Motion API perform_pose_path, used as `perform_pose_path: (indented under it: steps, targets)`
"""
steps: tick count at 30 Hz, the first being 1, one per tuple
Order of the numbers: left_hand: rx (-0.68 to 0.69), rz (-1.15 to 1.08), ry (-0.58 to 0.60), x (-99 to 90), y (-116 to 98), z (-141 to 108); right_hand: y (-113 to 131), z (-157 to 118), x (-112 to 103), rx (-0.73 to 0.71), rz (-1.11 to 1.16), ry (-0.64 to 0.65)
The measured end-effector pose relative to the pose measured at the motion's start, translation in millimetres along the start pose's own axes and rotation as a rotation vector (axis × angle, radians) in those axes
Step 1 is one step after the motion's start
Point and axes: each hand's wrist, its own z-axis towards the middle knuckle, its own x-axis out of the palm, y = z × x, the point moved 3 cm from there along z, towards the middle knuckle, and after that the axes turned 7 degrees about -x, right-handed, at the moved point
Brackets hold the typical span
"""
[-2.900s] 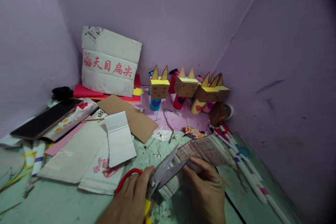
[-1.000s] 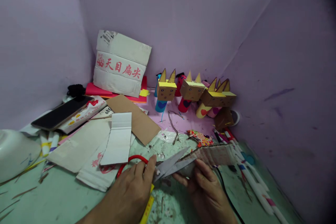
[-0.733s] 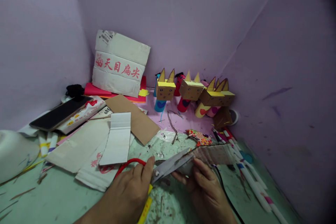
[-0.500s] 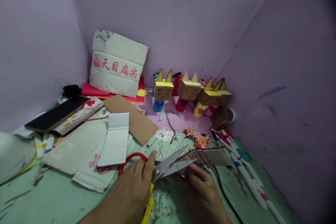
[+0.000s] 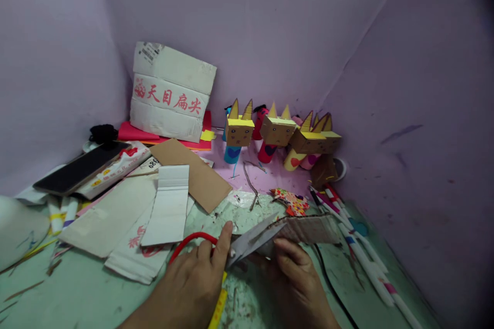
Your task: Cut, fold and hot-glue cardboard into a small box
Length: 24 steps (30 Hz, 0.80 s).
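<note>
My left hand (image 5: 198,272) is closed round the red handles of a pair of scissors (image 5: 252,241), index finger stretched along toward the pivot. The blades point right, slightly apart, and meet the left end of a strip of corrugated cardboard (image 5: 312,229). That strip is pinched by my right hand (image 5: 297,277), whose thumb lies close to the blade tips; its other fingers are partly hidden below. A small patterned paper piece (image 5: 291,201) lies just behind the cardboard strip. Under my left hand a yellow ruler-like strip (image 5: 219,308) shows.
Cardboard-headed figures (image 5: 239,133) with horns stand along the back. Left are cardboard sheets (image 5: 168,205), a dark phone-like slab (image 5: 81,167) and a propped white box panel (image 5: 170,92). Markers (image 5: 366,262) and a black cable (image 5: 332,288) lie right; purple walls surround the green table (image 5: 88,293).
The scissor blades have closed partway at the cardboard strip, and the red handle has shifted slightly left and down. My right hand stays almost in place.
</note>
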Motion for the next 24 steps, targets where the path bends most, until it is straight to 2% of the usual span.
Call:
perform_pose_path:
  steps: [4, 7, 10, 12, 18, 21, 24]
  targets:
    - [0.000, -0.092, 0.111, 4.6, 3, 5, 3, 5, -2, -0.021, -0.029, 0.012]
    - [-0.024, -0.136, 0.174, 7.0, 10, 9, 14, 12, -13, -0.105, -0.103, -0.064]
    - [-0.063, -0.155, 0.178, 6.5, 16, 10, 28, 16, -15, -0.169, -0.069, -0.129]
    - [-0.050, -0.145, 0.197, 6.5, 16, 10, 33, 17, -8, -0.126, -0.041, -0.136]
    - [-0.024, -0.058, 0.284, 5.7, 8, 13, 30, 17, 19, 0.123, 0.026, -0.156]
    - [-0.039, -0.051, 0.363, 2.9, 5, 14, 26, 16, 20, 0.172, 0.069, -0.096]
    - [-0.013, -0.088, 0.370, -0.4, 4, 13, 23, 14, 15, 0.172, 0.097, -0.028]
